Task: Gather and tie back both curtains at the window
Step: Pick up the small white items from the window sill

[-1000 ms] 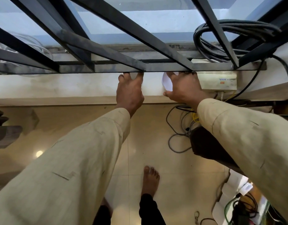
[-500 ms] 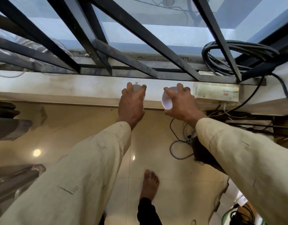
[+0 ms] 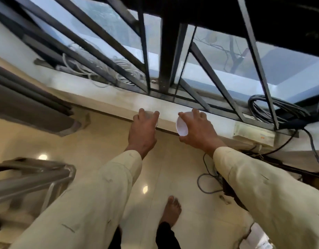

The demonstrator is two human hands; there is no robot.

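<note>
The right hand [image 3: 198, 130] holds a small white cup [image 3: 181, 126] tipped on its side, its mouth facing the other hand. What shows of the inside is plain white with nothing visible in it. The thumb sits under the cup's rim and the fingers [image 3: 195, 112] curl over the top, so the grip is closed around it. The left hand [image 3: 142, 130] grasps a second, paler cup [image 3: 149, 113] that is almost wholly hidden. Only a sliver shows between the spread fingers [image 3: 141, 112] and at the edge of the palm, and its contents cannot be seen. Both hands are raised side by side, apart from each other, in front of the pale window sill [image 3: 108, 97] and below the black window grille [image 3: 166, 51]. The one curtain [image 3: 29, 105] that can be made out is a blurred grey mass of folds at the left edge, beside the window and well apart from both hands. Loose white cables [image 3: 122, 69] lie on the sill to the left, and a coil of black cable [image 3: 273, 108] sits to the right above a white box [image 3: 254, 133]. A bare foot [image 3: 172, 211] stands on the glossy beige floor [image 3: 101, 150].
</note>
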